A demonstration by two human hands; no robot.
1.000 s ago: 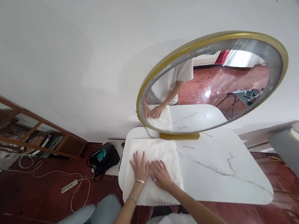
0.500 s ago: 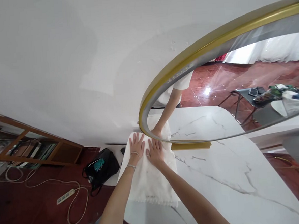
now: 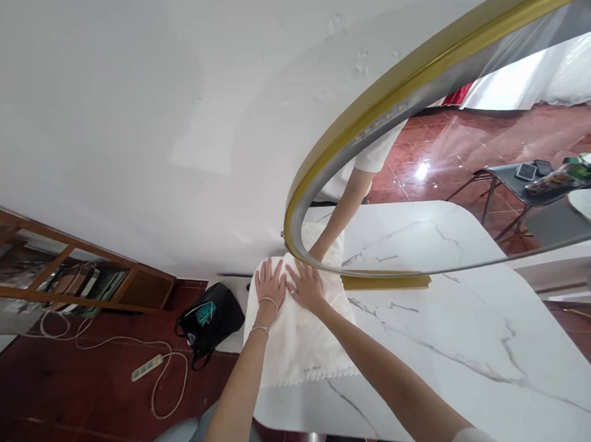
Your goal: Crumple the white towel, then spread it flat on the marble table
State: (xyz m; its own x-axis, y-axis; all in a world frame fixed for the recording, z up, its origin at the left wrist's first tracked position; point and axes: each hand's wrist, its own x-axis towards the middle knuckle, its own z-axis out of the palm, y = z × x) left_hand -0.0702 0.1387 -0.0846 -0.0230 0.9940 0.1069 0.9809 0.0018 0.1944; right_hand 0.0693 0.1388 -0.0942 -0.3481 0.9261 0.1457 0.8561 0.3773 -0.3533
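Both hands flat w/ fingers spread, L hand (image 3: pixel 270 284) & R hand (image 3: pixel 305 286) side by side on far end of soft white scallop-edged cloth (image 3: pixel 303 344), L side of glossy marbled table (image 3: pixel 433 346). Gold-rimmed round mirror (image 3: pixel 340 135) crowds R hand. Cloth now farther from near edge vs earlier.

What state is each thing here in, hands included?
Left hand: fingers spread, resting on the cloth
Right hand: fingers spread, resting on the cloth
White cloth: spread over the table's left part
Table: standing against the wall
Round mirror: upright on its gold base
Black bag: open, teal item showing
Power strip: lying on the floor
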